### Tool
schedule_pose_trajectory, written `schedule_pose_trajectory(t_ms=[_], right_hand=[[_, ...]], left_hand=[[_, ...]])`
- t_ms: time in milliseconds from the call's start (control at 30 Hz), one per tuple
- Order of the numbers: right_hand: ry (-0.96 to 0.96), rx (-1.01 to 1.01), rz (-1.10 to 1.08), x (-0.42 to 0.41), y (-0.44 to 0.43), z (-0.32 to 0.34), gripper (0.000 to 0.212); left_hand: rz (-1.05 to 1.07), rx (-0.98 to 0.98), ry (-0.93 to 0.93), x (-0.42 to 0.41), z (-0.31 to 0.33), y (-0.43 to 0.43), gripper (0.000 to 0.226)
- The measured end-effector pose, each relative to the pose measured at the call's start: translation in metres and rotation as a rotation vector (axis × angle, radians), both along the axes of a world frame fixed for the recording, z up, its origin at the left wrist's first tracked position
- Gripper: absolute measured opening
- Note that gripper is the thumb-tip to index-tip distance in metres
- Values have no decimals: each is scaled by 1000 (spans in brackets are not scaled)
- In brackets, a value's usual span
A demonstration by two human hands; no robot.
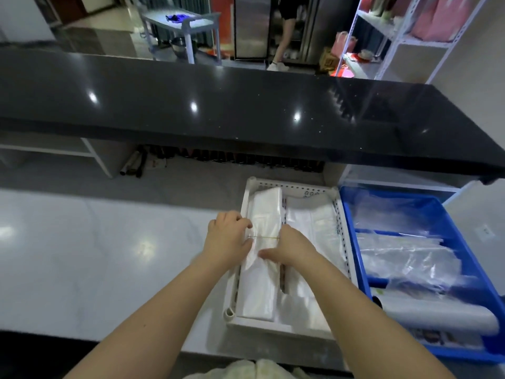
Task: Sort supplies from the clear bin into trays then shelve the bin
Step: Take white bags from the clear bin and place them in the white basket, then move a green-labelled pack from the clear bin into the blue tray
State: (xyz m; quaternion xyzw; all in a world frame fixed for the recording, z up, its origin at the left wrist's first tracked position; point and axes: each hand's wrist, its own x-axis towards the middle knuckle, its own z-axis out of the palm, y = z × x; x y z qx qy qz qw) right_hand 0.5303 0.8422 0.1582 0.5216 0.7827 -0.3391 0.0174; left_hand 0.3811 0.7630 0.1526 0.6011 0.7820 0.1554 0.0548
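Note:
A white perforated tray point(295, 185) sits on the grey counter and holds stacks of white plastic bags. Both hands rest on the left bundle of white bags point(259, 285), which a thin yellow rubber band point(266, 237) crosses. My left hand point(228, 236) grips the bundle's left edge at the band. My right hand point(289, 250) presses on its right side, fingers curled over the bags. A second stack of white bags point(314, 225) lies beside it in the same tray. The clear bin is not in view.
A blue tray point(352, 233) to the right holds clear plastic bags point(404, 258) and a white roll point(442, 318). A raised black countertop point(218, 105) runs across behind. A white shelving rack point(396, 36) stands at the far right, and a person stands in the background.

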Motion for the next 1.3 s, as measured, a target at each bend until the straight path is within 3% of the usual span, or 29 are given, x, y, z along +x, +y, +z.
schedule_pose_trajectory(t_ms=[100,267,400,667,933,1300], right_hand=[[24,227,35,-6,5,20,65],[199,406,377,-26,-17,41,47],[216,475,631,-52,-49,41,39],[284,483,1006,-122,-149,20,34],[376,491,1361,-202,-289,27,38],[400,455,1518,-331,-499,5,37]], left_hand=[[51,66,39,-4,10,-2,31],[233,115,119,-15,28,-28,32],[405,128,126,-22,29,-81,32],[894,-16,79,-34,13,-242,35],[1243,31,85,-60,5,-405,34],[1372,-31,6,-151,-25,-607,36]])
